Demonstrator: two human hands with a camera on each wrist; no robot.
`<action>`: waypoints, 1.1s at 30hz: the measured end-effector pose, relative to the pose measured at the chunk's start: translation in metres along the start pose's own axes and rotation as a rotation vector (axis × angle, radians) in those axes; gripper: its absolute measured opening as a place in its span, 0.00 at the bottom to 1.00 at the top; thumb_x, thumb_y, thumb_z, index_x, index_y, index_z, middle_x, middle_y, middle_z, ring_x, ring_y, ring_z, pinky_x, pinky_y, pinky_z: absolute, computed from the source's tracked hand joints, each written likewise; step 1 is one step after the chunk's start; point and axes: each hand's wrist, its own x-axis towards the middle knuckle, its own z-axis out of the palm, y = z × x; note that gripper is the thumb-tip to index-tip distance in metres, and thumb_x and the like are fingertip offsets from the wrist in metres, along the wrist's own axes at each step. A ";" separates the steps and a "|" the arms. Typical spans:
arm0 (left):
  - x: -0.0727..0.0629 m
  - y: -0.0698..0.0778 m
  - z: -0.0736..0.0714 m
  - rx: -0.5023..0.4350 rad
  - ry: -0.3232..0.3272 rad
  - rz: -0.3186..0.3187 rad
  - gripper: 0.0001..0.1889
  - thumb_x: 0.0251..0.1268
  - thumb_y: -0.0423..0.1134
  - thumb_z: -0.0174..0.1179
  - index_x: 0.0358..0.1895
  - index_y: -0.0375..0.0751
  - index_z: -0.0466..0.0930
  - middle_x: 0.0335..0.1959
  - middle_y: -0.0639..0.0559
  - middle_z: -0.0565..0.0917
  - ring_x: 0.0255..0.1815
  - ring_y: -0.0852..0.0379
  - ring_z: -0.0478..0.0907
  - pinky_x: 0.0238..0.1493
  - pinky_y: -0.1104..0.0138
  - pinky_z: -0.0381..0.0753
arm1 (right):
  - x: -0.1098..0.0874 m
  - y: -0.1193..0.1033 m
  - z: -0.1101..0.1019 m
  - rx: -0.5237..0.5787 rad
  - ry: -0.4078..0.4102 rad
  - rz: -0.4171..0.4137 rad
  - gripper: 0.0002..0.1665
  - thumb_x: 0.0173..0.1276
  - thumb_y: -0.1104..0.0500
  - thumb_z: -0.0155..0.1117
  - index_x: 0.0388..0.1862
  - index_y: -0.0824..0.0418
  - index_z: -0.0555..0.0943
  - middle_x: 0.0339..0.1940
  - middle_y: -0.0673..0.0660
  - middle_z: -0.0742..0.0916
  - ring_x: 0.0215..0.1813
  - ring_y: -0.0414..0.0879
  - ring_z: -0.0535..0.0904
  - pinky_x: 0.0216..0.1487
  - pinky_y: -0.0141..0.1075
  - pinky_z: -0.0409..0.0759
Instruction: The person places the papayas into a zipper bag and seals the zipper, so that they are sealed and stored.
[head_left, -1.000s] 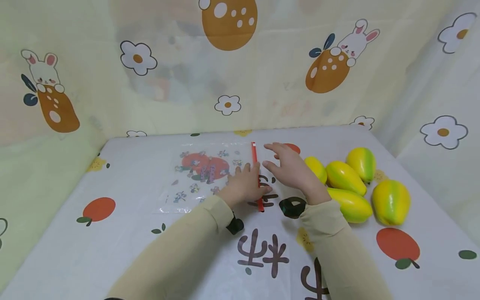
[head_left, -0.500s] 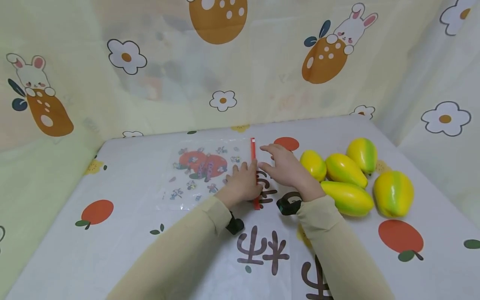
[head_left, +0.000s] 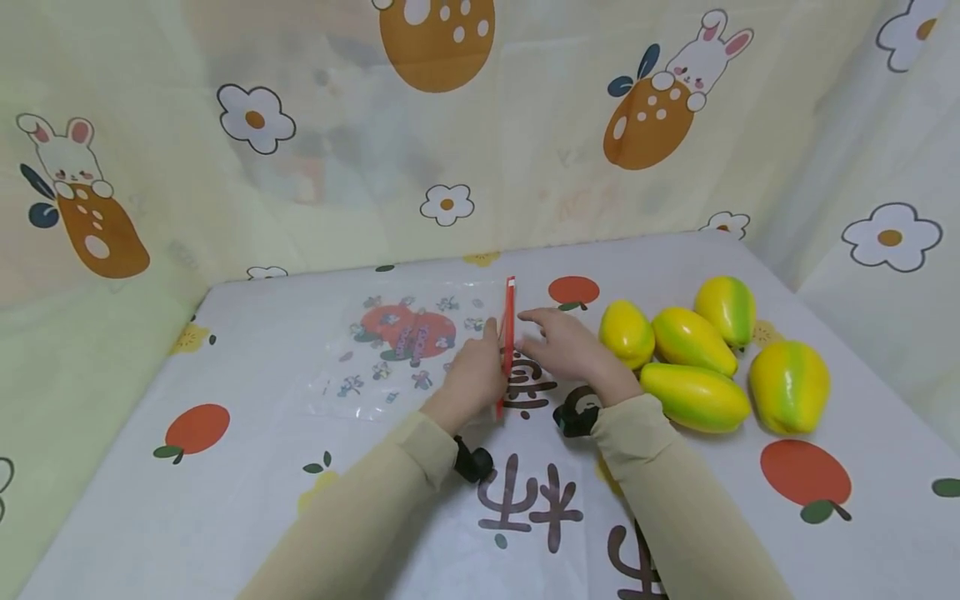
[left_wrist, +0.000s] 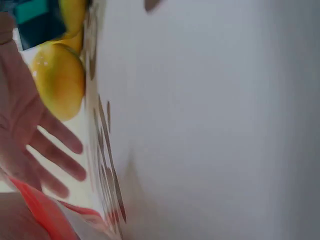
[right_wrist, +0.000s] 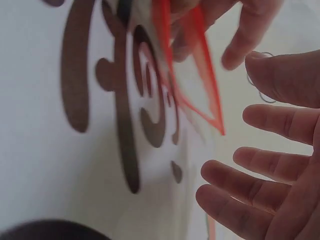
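A clear printed zip bag (head_left: pixel 397 387) lies flat on the table, its red zip edge (head_left: pixel 509 329) facing right. My left hand (head_left: pixel 472 375) pinches that edge and lifts it. In the right wrist view two red strips (right_wrist: pixel 206 65) stand apart at the mouth, with left fingers (right_wrist: pixel 182 42) between them. Just right of the edge, my right hand (head_left: pixel 566 348) hovers with fingers extended, holding nothing. The left wrist view shows its spread fingers (left_wrist: pixel 57 155) beyond the red edge (left_wrist: pixel 42 210). Part of the left hand's grip is hidden.
Several yellow-green mango-like fruits (head_left: pixel 693 396) lie in a group to the right, close to the right forearm. A printed white cloth (head_left: pixel 247 508) covers the table. A patterned curtain (head_left: pixel 337 192) hangs behind it.
My left hand has gone from lying flat on the bag to pinching its red edge, which is now raised and parted. The right hand has shifted slightly lower beside it.
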 end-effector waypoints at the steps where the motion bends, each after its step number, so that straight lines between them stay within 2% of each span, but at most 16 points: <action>1: 0.000 -0.001 0.000 -0.012 0.011 0.000 0.47 0.59 0.26 0.66 0.80 0.34 0.50 0.37 0.37 0.85 0.29 0.48 0.82 0.26 0.62 0.82 | 0.001 0.001 0.002 0.004 -0.007 0.004 0.33 0.76 0.55 0.59 0.76 0.65 0.68 0.76 0.66 0.74 0.70 0.64 0.75 0.71 0.57 0.74; 5: -0.004 -0.004 0.002 -0.036 0.060 0.016 0.45 0.61 0.26 0.64 0.80 0.32 0.50 0.35 0.36 0.86 0.27 0.48 0.81 0.24 0.63 0.79 | 0.002 0.003 0.010 0.003 -0.025 -0.031 0.33 0.76 0.56 0.61 0.76 0.66 0.69 0.74 0.67 0.76 0.73 0.64 0.72 0.74 0.58 0.70; 8: -0.008 -0.005 0.003 -0.049 0.088 0.030 0.44 0.63 0.27 0.62 0.80 0.30 0.49 0.29 0.36 0.85 0.22 0.49 0.79 0.21 0.63 0.76 | 0.002 0.004 0.015 -0.013 -0.036 -0.053 0.33 0.75 0.56 0.61 0.75 0.66 0.69 0.73 0.68 0.76 0.74 0.63 0.71 0.75 0.58 0.69; 14: -0.014 -0.005 0.002 -0.106 0.129 0.035 0.45 0.64 0.27 0.62 0.81 0.29 0.46 0.19 0.42 0.79 0.15 0.53 0.74 0.16 0.67 0.71 | 0.006 0.004 0.020 -0.032 -0.051 -0.035 0.33 0.75 0.57 0.62 0.76 0.65 0.69 0.73 0.67 0.76 0.73 0.62 0.72 0.74 0.57 0.70; 17: -0.016 -0.005 0.000 -0.125 0.162 0.033 0.46 0.64 0.27 0.60 0.81 0.30 0.44 0.19 0.43 0.78 0.14 0.54 0.72 0.16 0.68 0.69 | 0.011 0.004 0.022 -0.067 -0.072 -0.033 0.35 0.74 0.55 0.64 0.76 0.64 0.69 0.74 0.66 0.76 0.74 0.62 0.71 0.75 0.57 0.69; 20: -0.019 -0.005 -0.003 -0.126 0.209 0.047 0.45 0.65 0.26 0.59 0.81 0.31 0.43 0.23 0.42 0.81 0.16 0.54 0.72 0.19 0.67 0.70 | 0.016 0.004 0.023 -0.101 -0.097 -0.031 0.37 0.73 0.53 0.67 0.76 0.64 0.69 0.74 0.66 0.76 0.74 0.62 0.71 0.75 0.57 0.69; 24: -0.023 -0.005 -0.004 -0.102 0.280 0.084 0.45 0.66 0.26 0.59 0.81 0.31 0.43 0.26 0.42 0.82 0.19 0.53 0.71 0.24 0.65 0.72 | 0.022 0.003 0.024 -0.141 -0.124 -0.033 0.40 0.70 0.52 0.69 0.77 0.63 0.69 0.72 0.66 0.77 0.68 0.60 0.75 0.73 0.55 0.72; 29: -0.031 -0.004 -0.006 -0.058 0.363 0.139 0.43 0.68 0.27 0.60 0.82 0.34 0.47 0.18 0.45 0.77 0.16 0.53 0.70 0.21 0.67 0.70 | 0.023 0.000 0.022 -0.191 -0.163 -0.045 0.44 0.67 0.49 0.73 0.76 0.62 0.69 0.70 0.65 0.78 0.60 0.57 0.76 0.70 0.53 0.76; 31: -0.035 -0.003 -0.008 -0.031 0.394 0.177 0.41 0.67 0.26 0.60 0.81 0.37 0.52 0.23 0.42 0.82 0.17 0.51 0.74 0.19 0.67 0.71 | 0.023 -0.001 0.021 -0.211 -0.177 -0.049 0.45 0.66 0.48 0.74 0.77 0.62 0.69 0.68 0.65 0.79 0.58 0.55 0.76 0.68 0.51 0.77; 33: -0.039 -0.001 -0.010 0.001 0.415 0.210 0.36 0.66 0.24 0.60 0.78 0.39 0.61 0.37 0.35 0.88 0.18 0.48 0.79 0.19 0.67 0.74 | 0.023 -0.002 0.020 -0.228 -0.183 -0.051 0.45 0.65 0.47 0.75 0.76 0.61 0.69 0.63 0.63 0.81 0.56 0.54 0.76 0.64 0.49 0.78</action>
